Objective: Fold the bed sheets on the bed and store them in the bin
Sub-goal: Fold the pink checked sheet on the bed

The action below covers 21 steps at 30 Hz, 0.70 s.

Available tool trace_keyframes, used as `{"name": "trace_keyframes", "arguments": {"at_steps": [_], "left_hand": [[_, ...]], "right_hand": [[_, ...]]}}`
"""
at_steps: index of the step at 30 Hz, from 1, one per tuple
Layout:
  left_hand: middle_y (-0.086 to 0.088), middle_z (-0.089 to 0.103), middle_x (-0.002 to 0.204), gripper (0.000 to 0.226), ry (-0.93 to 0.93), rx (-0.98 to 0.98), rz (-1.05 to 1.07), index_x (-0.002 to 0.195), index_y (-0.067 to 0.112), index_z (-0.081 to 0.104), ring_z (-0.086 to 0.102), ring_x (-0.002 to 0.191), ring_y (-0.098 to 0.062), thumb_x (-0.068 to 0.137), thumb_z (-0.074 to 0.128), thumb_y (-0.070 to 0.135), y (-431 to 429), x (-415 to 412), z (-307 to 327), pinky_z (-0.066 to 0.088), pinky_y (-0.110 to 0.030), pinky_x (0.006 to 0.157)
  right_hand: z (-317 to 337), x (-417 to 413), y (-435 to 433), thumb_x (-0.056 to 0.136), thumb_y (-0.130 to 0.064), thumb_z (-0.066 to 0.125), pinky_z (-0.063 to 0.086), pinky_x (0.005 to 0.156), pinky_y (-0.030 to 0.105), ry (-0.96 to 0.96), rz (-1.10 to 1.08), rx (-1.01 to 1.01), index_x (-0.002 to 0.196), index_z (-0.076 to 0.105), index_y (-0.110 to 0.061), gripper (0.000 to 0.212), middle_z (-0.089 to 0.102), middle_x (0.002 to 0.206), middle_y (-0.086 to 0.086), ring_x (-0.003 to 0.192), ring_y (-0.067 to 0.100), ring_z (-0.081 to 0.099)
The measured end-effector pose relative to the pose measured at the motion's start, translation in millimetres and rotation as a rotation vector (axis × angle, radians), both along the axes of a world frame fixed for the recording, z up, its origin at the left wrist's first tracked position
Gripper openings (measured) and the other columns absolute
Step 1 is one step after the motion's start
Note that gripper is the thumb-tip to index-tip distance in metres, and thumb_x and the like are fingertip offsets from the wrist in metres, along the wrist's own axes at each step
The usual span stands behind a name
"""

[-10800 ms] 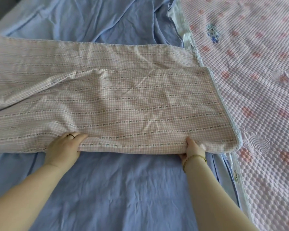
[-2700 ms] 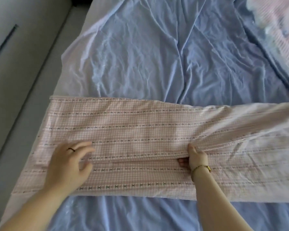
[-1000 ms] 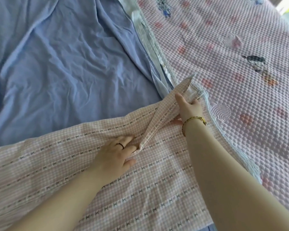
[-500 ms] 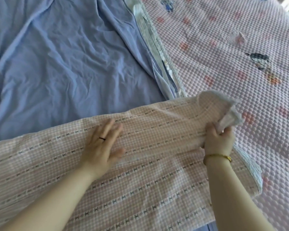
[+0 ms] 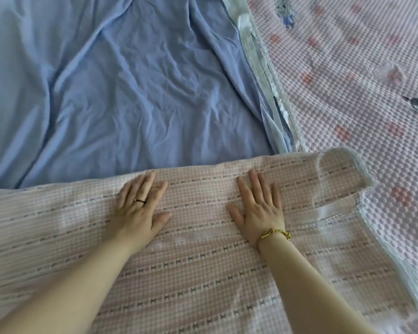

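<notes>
One head-worn wide-angle view looks forward and down from close above the pink checked sheet (image 5: 203, 273).

A pink quilted coverlet (image 5: 348, 97), dotted with darker pink flower patches (image 5: 343, 132) and small embroidered figures (image 5: 285, 13), is lying spread on the right, its white lace trim (image 5: 297, 131) running diagonally.

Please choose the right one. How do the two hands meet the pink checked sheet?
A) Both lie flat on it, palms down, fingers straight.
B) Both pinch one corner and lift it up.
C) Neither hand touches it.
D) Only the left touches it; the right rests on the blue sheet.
A: the left hand and the right hand both lie palm down with straight fingers on the pink checked sheet, gripping nothing.
</notes>
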<state>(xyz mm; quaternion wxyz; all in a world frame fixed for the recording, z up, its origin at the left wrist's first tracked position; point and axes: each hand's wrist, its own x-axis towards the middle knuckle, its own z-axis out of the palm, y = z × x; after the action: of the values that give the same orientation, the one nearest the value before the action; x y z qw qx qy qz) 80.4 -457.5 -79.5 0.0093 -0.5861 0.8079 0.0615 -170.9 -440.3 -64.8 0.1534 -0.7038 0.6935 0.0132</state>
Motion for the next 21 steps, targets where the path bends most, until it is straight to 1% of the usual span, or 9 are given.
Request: {"name": "trace_keyframes", "arguments": {"at_steps": [2, 6, 8, 9, 11, 14, 16, 18, 21], "left_hand": [[-0.024, 0.053, 0.128, 0.065, 0.002, 0.027, 0.044, 0.13, 0.013, 0.038, 0.031, 0.123, -0.027, 0.094, 0.005, 0.056, 4.5, 10.1, 1.5, -0.006, -0.024, 0.112], [-0.022, 0.052, 0.131, 0.068, -0.037, 0.088, 0.154, 0.13, 0.011, 0.042, 0.033, 0.125, -0.027, 0.094, 0.006, 0.056, 20.2, 42.2, 4.7, -0.004, -0.027, 0.112], [-0.02, 0.039, 0.142, 0.08, 0.0, 0.079, 0.334, 0.138, 0.011, 0.041, 0.029, 0.133, -0.03, 0.087, 0.009, 0.064, 31.2, 63.3, 11.1, -0.004, -0.028, 0.111], [-0.017, 0.027, 0.15, 0.086, 0.01, 0.036, 0.433, 0.143, 0.015, 0.034, 0.02, 0.139, -0.029, 0.079, 0.008, 0.067, 38.9, 78.3, 13.1, -0.007, -0.028, 0.11], [-0.007, 0.005, 0.156, 0.089, 0.001, 0.043, 0.577, 0.147, 0.023, 0.016, 0.001, 0.144, -0.023, 0.072, 0.007, 0.068, 54.9, 109.8, 16.7, -0.012, -0.028, 0.109], [-0.002, -0.009, 0.156, 0.07, -0.025, 0.127, 0.723, 0.148, 0.026, 0.004, -0.006, 0.144, -0.02, 0.091, 0.03, 0.057, 70.4, 153.2, 20.7, -0.006, -0.034, 0.114], [-0.002, -0.011, 0.156, 0.068, 0.0, 0.143, 0.797, 0.148, 0.026, 0.002, -0.007, 0.144, -0.021, 0.093, 0.034, 0.051, 76.6, 181.4, 20.5, -0.005, -0.036, 0.114], [-0.003, -0.01, 0.156, 0.067, 0.03, 0.149, 0.836, 0.148, 0.024, 0.002, -0.008, 0.144, -0.021, 0.094, 0.032, 0.049, 75.2, 202.2, 21.5, -0.006, -0.036, 0.114], [-0.007, -0.002, 0.157, 0.061, 0.071, 0.121, 0.928, 0.149, 0.021, 0.008, -0.005, 0.144, -0.021, 0.097, 0.03, 0.043, 80.2, 261.5, 20.5, -0.005, -0.036, 0.114]], "right_hand": [[-9.8, -4.0, -2.6, 0.062, -0.063, -0.016, -0.038, 0.092, 0.024, 0.031, -0.012, 0.029, 0.146, -0.011, -0.028, 0.091, -0.033, 0.138, -0.008, 0.126, 0.004, -0.031], [-5.0, 1.8, -2.7, 0.059, -0.064, -0.018, -0.04, 0.089, 0.021, 0.052, -0.033, 0.105, 0.133, -0.024, -0.03, 0.081, -0.034, 0.135, -0.012, 0.127, 0.003, -0.031], [-0.4, 4.2, -3.1, 0.065, -0.066, -0.014, -0.039, 0.092, 0.022, 0.079, -0.046, 0.134, 0.131, -0.026, -0.031, 0.075, -0.032, 0.14, -0.013, 0.134, 0.006, -0.027], [2.0, 5.5, -3.4, 0.075, -0.068, -0.006, -0.035, 0.098, 0.024, 0.099, -0.043, 0.142, 0.134, -0.025, -0.03, 0.072, -0.03, 0.144, -0.011, 0.137, 0.009, -0.025], [7.1, 9.6, -3.3, 0.092, -0.058, 0.01, -0.022, 0.11, 0.031, 0.142, -0.052, 0.181, 0.141, -0.021, -0.028, 0.066, -0.026, 0.15, -0.007, 0.14, 0.012, -0.023], [19.6, 21.9, -2.3, 0.095, -0.049, 0.017, -0.01, 0.115, 0.035, 0.162, -0.119, 0.252, 0.145, -0.013, -0.025, 0.063, -0.02, 0.153, -0.003, 0.142, 0.014, -0.017], [28.6, 40.9, -0.1, 0.097, -0.042, 0.024, -0.006, 0.115, 0.035, 0.142, -0.215, 0.247, 0.147, -0.004, -0.022, 0.061, -0.012, 0.155, 0.0, 0.143, 0.017, -0.011], [37.5, 64.1, 9.1, 0.096, -0.031, 0.033, -0.006, 0.115, 0.033, 0.087, -0.332, 0.136, 0.148, 0.007, -0.015, 0.06, -0.004, 0.156, 0.004, 0.143, 0.019, -0.006], [41.3, 143.3, 24.1, 0.093, -0.019, 0.043, -0.009, 0.113, 0.028, -0.011, -0.297, -0.008, 0.148, 0.01, -0.013, 0.063, -0.004, 0.156, 0.006, 0.144, 0.019, -0.006]]}}
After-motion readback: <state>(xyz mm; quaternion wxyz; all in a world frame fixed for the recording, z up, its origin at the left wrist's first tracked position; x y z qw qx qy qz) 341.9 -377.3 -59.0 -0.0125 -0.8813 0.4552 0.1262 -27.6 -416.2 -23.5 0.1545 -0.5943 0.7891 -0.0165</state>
